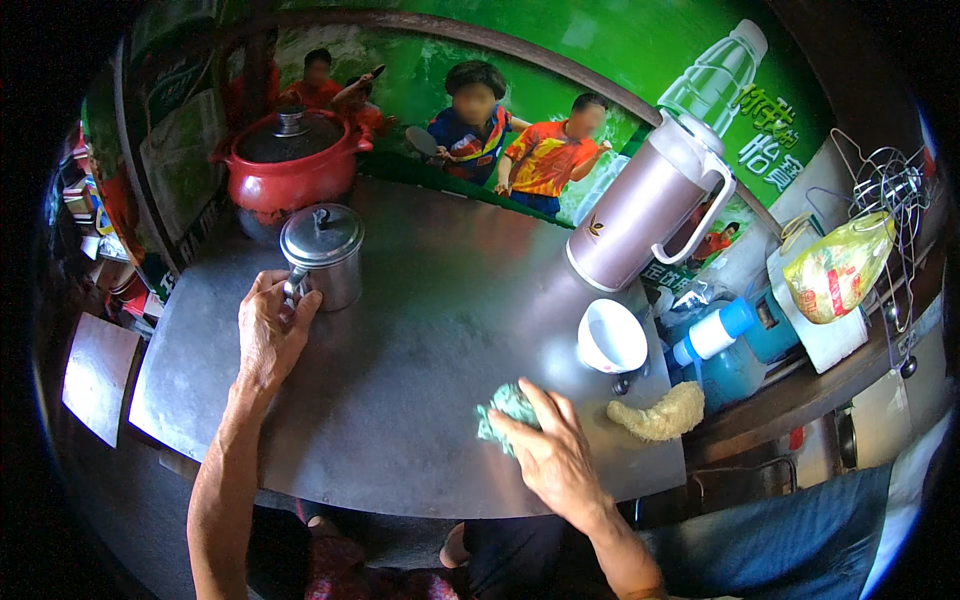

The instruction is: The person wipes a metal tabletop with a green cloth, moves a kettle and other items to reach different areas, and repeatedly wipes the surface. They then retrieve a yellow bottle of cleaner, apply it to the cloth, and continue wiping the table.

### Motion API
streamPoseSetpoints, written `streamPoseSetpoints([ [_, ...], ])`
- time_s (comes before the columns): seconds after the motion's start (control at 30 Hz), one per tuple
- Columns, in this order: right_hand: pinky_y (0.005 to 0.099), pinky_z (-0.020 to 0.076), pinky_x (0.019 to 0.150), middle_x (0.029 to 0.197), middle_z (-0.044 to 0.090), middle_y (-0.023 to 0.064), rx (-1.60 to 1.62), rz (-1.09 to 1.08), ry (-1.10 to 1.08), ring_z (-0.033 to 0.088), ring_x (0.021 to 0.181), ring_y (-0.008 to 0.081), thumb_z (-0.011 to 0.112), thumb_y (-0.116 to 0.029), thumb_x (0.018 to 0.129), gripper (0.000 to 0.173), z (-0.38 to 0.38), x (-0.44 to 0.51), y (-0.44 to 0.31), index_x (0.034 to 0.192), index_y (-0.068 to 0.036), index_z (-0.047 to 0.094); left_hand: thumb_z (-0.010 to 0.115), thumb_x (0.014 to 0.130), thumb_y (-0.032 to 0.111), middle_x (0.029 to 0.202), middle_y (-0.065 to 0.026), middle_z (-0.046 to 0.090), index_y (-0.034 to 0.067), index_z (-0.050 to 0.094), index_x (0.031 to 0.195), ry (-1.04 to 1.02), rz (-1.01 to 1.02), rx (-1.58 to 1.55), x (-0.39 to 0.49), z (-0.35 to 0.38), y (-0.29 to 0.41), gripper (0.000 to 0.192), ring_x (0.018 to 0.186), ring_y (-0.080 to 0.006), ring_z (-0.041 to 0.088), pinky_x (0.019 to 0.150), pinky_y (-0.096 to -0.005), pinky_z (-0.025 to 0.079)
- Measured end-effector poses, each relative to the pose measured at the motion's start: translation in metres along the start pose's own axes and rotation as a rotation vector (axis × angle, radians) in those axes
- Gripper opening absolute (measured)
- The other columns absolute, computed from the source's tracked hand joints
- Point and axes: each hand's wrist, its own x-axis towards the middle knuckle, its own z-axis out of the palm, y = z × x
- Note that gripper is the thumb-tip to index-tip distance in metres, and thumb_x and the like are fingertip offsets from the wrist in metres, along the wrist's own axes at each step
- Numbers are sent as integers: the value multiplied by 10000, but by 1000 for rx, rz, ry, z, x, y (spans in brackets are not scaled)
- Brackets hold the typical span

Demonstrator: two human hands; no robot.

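Note:
My left hand (276, 324) grips the handle of a lidded stainless steel mug (336, 271), which stands upright at the left of the metal tabletop (420, 337). Under the fingers of my right hand (551, 450) is a crumpled green cloth (506, 416), pressed on the tabletop near its front edge. To the right of that hand lies a curved, fibrous loofah (660, 412). Beyond the loofah a white bowl (611, 337) sits tilted in view, with a small dark round object (621, 386) beside it.
A red lidded clay pot (292, 169) stands at the back left. A pinkish vacuum flask (645, 202) stands at the back right. Past the right edge are a large blue water bottle (724, 367), a yellow plastic bag (838, 270) and a wire rack (892, 184). A printed green panel backs the table.

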Motion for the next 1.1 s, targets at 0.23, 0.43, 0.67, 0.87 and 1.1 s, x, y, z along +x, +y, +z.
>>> streamPoseSetpoints([
  [0.23,478,529,942,1212,671,244,-146,47,-25,624,1045,404,675,-55,909,324,36,130,76,1220,-99,753,751,895,167,1034,-130,674,-15,694,955,-35,-1,44,-1,-2,4,200,825,-239,655,743,-369,526],
  [0.43,507,549,932,1064,739,209,-252,208,168,706,1030,397,652,-108,908,268,73,242,155,1142,-131,782,770,877,124,1057,-183,677,-27,726,944,32,63,79,-2,-1,8,171,893,-330,681,784,-393,559],
  [0.67,447,501,997,1209,720,156,-567,573,160,663,1158,338,541,-157,965,254,86,307,201,1100,-132,755,767,889,120,1101,-219,658,-32,705,944,4,63,47,-3,-2,13,174,888,-396,689,769,-432,570],
  [0.87,435,580,952,1170,749,156,-656,699,97,721,1119,317,592,-154,980,219,75,333,211,1102,-132,772,761,899,168,1124,-217,660,-38,680,997,-23,48,184,-4,-1,15,243,889,-392,701,771,-446,586],
  [1.1,432,568,952,1213,739,144,-693,743,68,706,1149,316,575,-168,994,251,77,339,211,1152,-110,760,753,886,160,1269,-289,571,-47,628,1026,5,142,270,-8,1,13,279,1002,-431,660,850,-478,569],
])
